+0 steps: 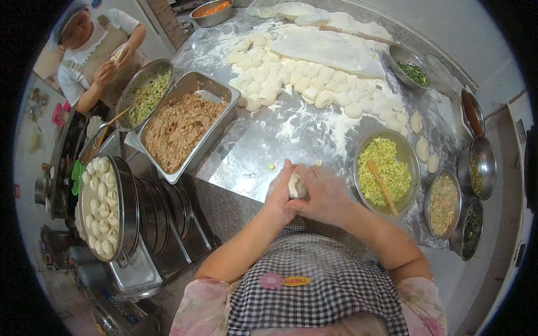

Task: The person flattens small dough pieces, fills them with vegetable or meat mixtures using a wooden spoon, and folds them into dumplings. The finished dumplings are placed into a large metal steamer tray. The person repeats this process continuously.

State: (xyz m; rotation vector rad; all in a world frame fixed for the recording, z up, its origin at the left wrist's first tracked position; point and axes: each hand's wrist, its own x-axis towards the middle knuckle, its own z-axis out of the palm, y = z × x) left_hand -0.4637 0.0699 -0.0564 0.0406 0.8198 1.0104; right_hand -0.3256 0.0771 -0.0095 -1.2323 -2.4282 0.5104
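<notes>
A small filled dough bun point(297, 186) sits between my two hands, over the front edge of the floured metal table point(252, 155). My left hand point(278, 194) cups it from the left with the fingers pointing forward. On its right side my right hand point(325, 191), slightly blurred, closes around it. Right of my hands stands a bowl of chopped yellow-green filling point(384, 172) with a wooden spatula point(382, 187) in it. Farther back lie many flattened dough pieces point(311, 86), partly beneath a translucent sheet point(328, 50).
A deep metal tray of minced filling point(180, 126) stands at the left, by a bowl of chopped vegetables point(149, 94). A round steamer of buns point(101, 206) is lower left. Several bowls line the right, including one of mixed filling point(442, 206). A co-worker point(98, 59) holds dough at upper left.
</notes>
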